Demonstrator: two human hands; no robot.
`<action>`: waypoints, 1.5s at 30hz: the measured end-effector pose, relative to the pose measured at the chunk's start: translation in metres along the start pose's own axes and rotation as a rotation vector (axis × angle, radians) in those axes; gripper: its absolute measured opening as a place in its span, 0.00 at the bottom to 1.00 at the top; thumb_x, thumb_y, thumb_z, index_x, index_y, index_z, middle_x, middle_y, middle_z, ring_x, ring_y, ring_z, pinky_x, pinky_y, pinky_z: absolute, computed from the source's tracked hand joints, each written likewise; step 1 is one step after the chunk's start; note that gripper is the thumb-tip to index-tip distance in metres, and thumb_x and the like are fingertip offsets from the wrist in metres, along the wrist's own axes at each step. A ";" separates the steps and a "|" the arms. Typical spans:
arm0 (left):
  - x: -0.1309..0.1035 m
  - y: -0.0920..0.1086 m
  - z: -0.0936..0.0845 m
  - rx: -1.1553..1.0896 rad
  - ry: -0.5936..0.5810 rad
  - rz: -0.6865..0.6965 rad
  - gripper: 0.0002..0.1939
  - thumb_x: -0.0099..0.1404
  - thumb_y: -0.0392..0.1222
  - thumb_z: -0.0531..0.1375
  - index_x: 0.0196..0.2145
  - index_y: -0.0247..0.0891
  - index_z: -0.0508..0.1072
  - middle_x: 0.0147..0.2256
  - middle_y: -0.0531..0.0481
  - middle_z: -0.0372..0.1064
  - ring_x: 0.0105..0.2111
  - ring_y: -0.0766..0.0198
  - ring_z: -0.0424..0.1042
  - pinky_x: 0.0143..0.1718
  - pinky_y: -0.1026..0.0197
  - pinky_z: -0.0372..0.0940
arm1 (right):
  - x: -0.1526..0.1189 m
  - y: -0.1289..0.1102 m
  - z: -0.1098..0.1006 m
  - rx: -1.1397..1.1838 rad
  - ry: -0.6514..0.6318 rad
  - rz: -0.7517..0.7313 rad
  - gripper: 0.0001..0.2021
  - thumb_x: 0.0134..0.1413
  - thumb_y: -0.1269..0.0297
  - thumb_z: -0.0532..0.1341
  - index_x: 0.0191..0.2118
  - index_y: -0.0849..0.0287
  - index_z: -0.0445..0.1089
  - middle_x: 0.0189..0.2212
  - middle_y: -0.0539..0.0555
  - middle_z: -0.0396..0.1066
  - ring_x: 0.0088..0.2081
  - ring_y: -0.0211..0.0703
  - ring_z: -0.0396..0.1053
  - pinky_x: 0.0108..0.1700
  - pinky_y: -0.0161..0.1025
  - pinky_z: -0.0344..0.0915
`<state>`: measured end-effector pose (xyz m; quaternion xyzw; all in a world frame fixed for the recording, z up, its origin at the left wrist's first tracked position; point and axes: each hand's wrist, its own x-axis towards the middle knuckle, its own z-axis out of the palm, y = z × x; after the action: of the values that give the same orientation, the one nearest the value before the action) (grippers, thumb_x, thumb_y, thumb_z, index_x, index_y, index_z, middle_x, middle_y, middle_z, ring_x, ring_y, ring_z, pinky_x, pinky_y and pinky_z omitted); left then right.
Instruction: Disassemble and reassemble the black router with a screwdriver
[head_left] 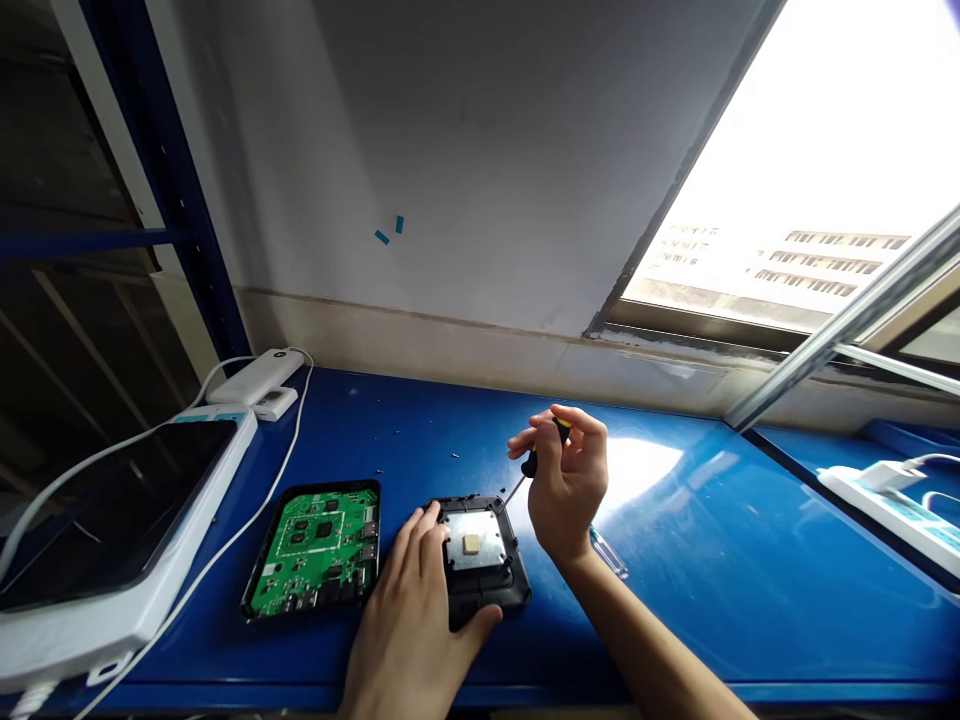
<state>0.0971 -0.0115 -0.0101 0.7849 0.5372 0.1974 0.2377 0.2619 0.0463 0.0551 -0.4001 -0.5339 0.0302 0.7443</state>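
My left hand (409, 610) grips a black plastic housing half (519, 585), with fingers along its left side and the thumb at its near edge. Inside the housing lies a silver metal plate (487, 528) bearing a small beige pad (471, 544). My right hand (571, 490) is closed round the black and yellow handle of a screwdriver (530, 464). Its thin shaft slants down to the plate's far right corner; whether the tip sits in a screw is too small to tell. Left of my left hand, a green circuit board (311, 545) rests in a black shell.
Several small screws (454, 456) lie on the blue tabletop (720, 560). Partly behind my right wrist is a clear tool-like item (609, 555). At left, a dark-screened tablet (127, 500) sits on a white stand near a cable (292, 440). A white power strip (900, 510) is at right.
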 end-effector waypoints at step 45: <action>-0.001 -0.013 0.020 0.044 0.214 0.130 0.22 0.61 0.53 0.62 0.50 0.42 0.70 0.63 0.43 0.68 0.65 0.44 0.64 0.57 0.43 0.72 | -0.008 0.023 0.003 0.125 0.048 0.191 0.09 0.70 0.55 0.57 0.49 0.51 0.64 0.38 0.48 0.71 0.43 0.43 0.80 0.49 0.49 0.79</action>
<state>0.0982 -0.0114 -0.0337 0.7975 0.5117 0.2831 0.1484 0.2647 0.0599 0.0351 -0.4025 -0.4725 0.1248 0.7740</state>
